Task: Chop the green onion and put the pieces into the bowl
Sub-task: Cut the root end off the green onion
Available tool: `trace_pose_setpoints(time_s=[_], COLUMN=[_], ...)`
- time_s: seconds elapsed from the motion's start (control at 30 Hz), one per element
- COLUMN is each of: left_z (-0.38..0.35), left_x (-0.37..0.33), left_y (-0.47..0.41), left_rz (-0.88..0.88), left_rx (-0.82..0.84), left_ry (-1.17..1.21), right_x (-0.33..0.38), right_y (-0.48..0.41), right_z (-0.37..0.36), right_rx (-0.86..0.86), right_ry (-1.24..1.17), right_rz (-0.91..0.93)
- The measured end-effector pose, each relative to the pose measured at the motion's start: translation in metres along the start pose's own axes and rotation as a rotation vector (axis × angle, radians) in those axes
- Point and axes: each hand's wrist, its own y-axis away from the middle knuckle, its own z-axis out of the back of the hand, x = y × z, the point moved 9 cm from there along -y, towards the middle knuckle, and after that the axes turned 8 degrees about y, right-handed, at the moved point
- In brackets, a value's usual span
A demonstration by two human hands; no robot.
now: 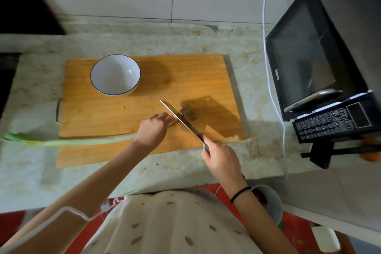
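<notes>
A long green onion (78,141) lies across the wooden cutting board (103,113), its green leaves hanging off the left edge. My left hand (153,129) presses down on its white end. My right hand (219,158) grips the handle of a knife (181,120) whose blade rests across the onion just right of my left fingers. The brown root tuft (188,112) sits on the far side of the blade. A white bowl with a blue rim (115,75) stands at the board's back left, holding only a few tiny green bits.
A black microwave oven (321,62) stands on the right of the marble counter (37,171), with a white cable (268,68) hanging beside it. A dark stove edge (26,8) is at the far left. A cup (270,202) sits below the counter's front edge.
</notes>
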Motion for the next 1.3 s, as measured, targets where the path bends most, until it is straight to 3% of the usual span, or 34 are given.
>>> trace_pose_setpoints(time_s=[0.83,1.3], left_z=[-0.008,-0.009], left_x=[-0.001,0.000], left_y=[-0.008,-0.011], left_rz=[0.022,0.023], left_rx=[0.021,0.021], left_ry=[-0.062,-0.090], right_x=[0.002,-0.008], right_y=[-0.009,-0.014], right_z=[-0.003,-0.014], right_rx=[0.042,0.110], right_ry=[0.071,-0.094], right_rz=[0.032,-0.077])
